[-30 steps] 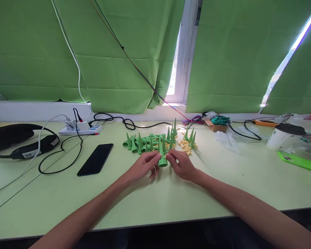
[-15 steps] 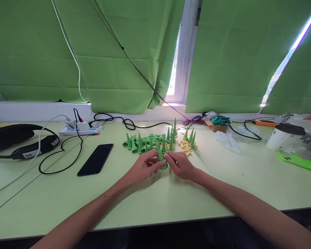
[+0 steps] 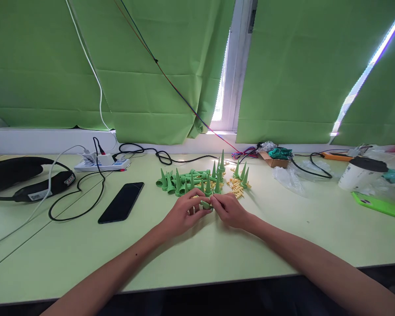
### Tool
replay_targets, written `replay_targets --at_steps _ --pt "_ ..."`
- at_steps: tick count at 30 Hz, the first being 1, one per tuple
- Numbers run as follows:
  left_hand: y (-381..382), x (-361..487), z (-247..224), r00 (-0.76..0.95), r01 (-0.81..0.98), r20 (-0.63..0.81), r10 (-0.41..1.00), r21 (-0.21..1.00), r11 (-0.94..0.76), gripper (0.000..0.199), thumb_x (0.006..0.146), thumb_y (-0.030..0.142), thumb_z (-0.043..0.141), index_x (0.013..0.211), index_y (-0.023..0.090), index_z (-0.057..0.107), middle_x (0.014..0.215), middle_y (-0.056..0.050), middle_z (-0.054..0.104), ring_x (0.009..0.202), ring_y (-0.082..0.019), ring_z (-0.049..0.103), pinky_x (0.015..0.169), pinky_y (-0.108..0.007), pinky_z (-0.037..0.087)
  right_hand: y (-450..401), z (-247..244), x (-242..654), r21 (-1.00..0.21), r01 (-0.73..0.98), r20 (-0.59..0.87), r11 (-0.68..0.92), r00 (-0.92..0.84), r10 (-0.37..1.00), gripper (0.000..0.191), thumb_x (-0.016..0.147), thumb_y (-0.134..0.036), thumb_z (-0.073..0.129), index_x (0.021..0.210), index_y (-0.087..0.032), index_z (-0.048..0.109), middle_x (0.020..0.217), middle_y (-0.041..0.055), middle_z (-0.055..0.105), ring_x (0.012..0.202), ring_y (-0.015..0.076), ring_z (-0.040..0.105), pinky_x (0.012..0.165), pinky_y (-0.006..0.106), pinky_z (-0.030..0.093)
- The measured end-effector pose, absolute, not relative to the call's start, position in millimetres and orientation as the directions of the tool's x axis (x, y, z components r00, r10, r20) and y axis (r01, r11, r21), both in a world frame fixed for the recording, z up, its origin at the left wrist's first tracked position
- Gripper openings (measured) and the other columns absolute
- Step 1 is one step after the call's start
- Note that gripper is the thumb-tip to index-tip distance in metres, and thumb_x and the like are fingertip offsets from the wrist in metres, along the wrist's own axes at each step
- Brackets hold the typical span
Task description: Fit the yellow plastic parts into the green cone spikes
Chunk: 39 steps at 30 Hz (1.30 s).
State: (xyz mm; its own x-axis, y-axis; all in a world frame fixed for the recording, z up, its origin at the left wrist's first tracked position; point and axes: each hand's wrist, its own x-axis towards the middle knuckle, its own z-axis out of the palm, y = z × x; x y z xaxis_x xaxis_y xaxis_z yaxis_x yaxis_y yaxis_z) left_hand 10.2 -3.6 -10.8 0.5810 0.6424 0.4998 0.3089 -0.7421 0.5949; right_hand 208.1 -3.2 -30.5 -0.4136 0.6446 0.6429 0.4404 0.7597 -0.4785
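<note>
Pale Table [image 3: 283,228] Crowding at Both Sides

On the left, a black phone [image 3: 121,202] is lying with a black padded band [image 3: 46,188] farther left and a white power strip [image 3: 118,166] beyond. On the right, a white cup [image 3: 358,176] is standing near a green phone [image 3: 382,205], and a plastic bag [image 3: 288,179] is lying before a cardboard box [image 3: 274,161]. Green curtains [image 3: 167,101] are hanging behind.

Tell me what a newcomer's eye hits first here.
Probably the left hand, near the middle, holding a tilted green cone, with the right hand close against it. Just beyond, more green cones and small yellow pieces cluster on the table. Behind, big green blinds hang across the background.
</note>
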Motion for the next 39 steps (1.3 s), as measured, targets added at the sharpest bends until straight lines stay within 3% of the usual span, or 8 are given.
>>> replay_targets --at_steps 4,10,15,28,34,39 --pt "-3.4 11.8 -10.0 0.534 0.313 0.463 0.708 0.670 -0.674 0.014 0.090 0.033 0.062 0.092 0.020 0.068 0.098 -0.004 0.056 0.070 -0.010 0.058 0.053 -0.020 0.049 -2.6 -31.3 207.3 -0.512 0.443 0.646 0.736 -0.367 0.670 0.038 0.100 -0.028 0.037 0.064 -0.020 0.027 0.053 -0.0069 0.026 0.049 0.0084 0.023 0.051 0.025 0.021" --pt "-5.4 15.1 -5.5 0.477 0.214 0.348 0.807 0.844 -0.491 0.025 0.093 0.040 0.056 0.084 0.017 0.053 0.081 0.000 0.051 0.062 -0.012 0.061 0.041 -0.020 0.049 -1.7 -32.9 206.5 -0.543 0.446 0.639 0.711 -0.330 0.695 0.040 0.101 -0.033 0.038 0.065 -0.020 0.029 0.054 -0.0068 0.030 0.050 0.0087 0.025 0.052 0.024 0.023" --pt "-6.1 16.7 -4.1 0.475 0.176 0.321 0.819 0.878 -0.446 0.031 0.093 0.042 0.055 0.077 0.018 0.044 0.071 0.002 0.050 0.060 -0.013 0.061 0.042 -0.021 0.051 -2.2 -32.6 207.0 -0.529 0.452 0.638 0.718 -0.346 0.688 0.040 0.101 -0.034 0.038 0.065 -0.021 0.029 0.054 -0.0072 0.028 0.050 0.0087 0.024 0.051 0.024 0.022" --pt "-2.2 13.7 -7.4 0.484 0.200 0.241 0.841 0.905 -0.375 0.041 0.096 0.053 0.046 0.075 0.018 0.048 0.052 0.003 0.055 0.041 -0.011 0.054 0.043 -0.024 0.045 -5.1 -31.4 206.8 -0.472 0.471 0.623 0.745 -0.419 0.660 0.038 0.099 -0.030 0.042 0.065 -0.021 0.027 0.054 -0.0071 0.029 0.050 0.0084 0.026 0.052 0.025 0.021" --pt "-1.1 13.2 -6.3 0.472 0.217 0.229 0.852 0.906 -0.363 0.039 0.096 0.052 0.046 0.078 0.018 0.051 0.051 0.004 0.055 0.042 -0.011 0.053 0.046 -0.024 0.043 -5.7 -31.6 206.2 -0.378 0.489 0.666 0.786 -0.446 0.598 0.037 0.099 -0.029 0.041 0.065 -0.021 0.030 0.054 -0.0065 0.030 0.049 0.0083 0.027 0.051 0.024 0.021" --pt "-1.2 12.4 -6.1 0.479 0.193 0.221 0.849 0.918 -0.348 0.035 0.094 0.050 0.051 0.079 0.018 0.052 0.049 0.006 0.051 0.041 -0.011 0.052 0.045 -0.023 0.041 -5.9 -32.7 203.9 -0.186 0.558 0.722 0.809 -0.481 0.498 0.037 0.100 -0.030 0.039 0.065 -0.020 0.036 0.054 -0.0057 0.036 0.048 0.0082 0.025 0.049 0.025 0.018"
